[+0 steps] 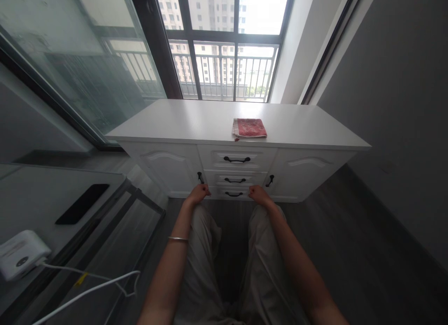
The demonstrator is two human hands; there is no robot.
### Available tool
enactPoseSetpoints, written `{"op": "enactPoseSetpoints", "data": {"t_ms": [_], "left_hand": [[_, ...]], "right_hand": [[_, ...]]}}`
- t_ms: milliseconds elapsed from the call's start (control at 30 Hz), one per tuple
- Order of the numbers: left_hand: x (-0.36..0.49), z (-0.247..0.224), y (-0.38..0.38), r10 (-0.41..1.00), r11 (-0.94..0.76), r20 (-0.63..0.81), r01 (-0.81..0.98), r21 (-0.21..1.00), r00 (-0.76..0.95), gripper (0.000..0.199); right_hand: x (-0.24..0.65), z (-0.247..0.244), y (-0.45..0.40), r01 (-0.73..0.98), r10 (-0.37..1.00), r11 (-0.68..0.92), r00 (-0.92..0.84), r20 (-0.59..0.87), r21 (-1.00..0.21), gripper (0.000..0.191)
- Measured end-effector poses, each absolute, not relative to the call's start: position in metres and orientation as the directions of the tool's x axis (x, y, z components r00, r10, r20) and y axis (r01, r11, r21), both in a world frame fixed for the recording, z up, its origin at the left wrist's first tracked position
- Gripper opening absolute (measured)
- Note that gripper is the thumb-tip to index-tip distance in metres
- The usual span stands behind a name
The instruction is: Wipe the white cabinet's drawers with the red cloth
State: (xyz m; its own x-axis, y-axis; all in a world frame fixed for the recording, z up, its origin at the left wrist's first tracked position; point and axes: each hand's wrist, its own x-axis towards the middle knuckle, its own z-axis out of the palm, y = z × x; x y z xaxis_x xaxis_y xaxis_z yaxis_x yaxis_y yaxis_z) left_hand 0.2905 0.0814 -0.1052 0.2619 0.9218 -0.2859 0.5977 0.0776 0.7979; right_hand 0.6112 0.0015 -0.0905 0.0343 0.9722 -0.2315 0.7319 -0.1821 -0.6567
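Observation:
My left hand [200,193] is curled into a fist by my left knee, just below the black handle of the left cabinet door. My right hand [258,194] is also a fist, by my right knee, near the right door's handle [269,180]. No object shows in either hand. Before me stands a white cabinet [164,124] with three drawers in the middle, each with a dark handle, the top one [237,159] included; all appear closed. On its top lies a folded red cloth [250,128] with a pale edge, near the front.
At the left, a table [105,175] holds a black phone [82,204] and a white device [23,254] with a white cable [94,287]. Behind the cabinet are a window [220,35] and a glass sliding door [105,59]. A grey wall [395,105] stands at the right.

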Motion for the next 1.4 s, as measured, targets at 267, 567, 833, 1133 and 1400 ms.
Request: {"op": "enactPoseSetpoints", "data": {"t_ms": [267, 567, 833, 1133, 1400], "left_hand": [[0.291, -0.102, 0.081, 0.927, 0.079, -0.284, 0.612, 0.787, 0.246, 0.042], [0.292, -0.097, 0.078, 0.934, 0.077, -0.269, 0.606, 0.792, 0.233, 0.035], [0.295, -0.09, 0.074, 0.94, 0.062, -0.251, 0.607, 0.792, 0.232, 0.035], [0.298, -0.067, 0.05, 0.987, 0.011, -0.103, 0.592, 0.806, 0.122, 0.034], [0.277, -0.017, -0.083, 0.986, -0.129, 0.063, 0.482, 0.866, 0.152, 0.053]], "right_hand": [[0.615, -0.092, 0.001, 0.724, 0.974, -0.185, 0.044, -0.223, -0.665, 0.032], [0.616, -0.091, 0.001, 0.715, 0.979, -0.173, 0.049, -0.199, -0.677, 0.033], [0.614, -0.092, 0.001, 0.703, 0.981, -0.173, 0.058, -0.187, -0.69, 0.032], [0.614, -0.08, -0.014, 0.587, 0.975, -0.137, 0.221, -0.005, -0.798, 0.031], [0.605, -0.04, -0.124, 0.45, 0.826, 0.045, 0.485, 0.286, -0.892, 0.054]]}}
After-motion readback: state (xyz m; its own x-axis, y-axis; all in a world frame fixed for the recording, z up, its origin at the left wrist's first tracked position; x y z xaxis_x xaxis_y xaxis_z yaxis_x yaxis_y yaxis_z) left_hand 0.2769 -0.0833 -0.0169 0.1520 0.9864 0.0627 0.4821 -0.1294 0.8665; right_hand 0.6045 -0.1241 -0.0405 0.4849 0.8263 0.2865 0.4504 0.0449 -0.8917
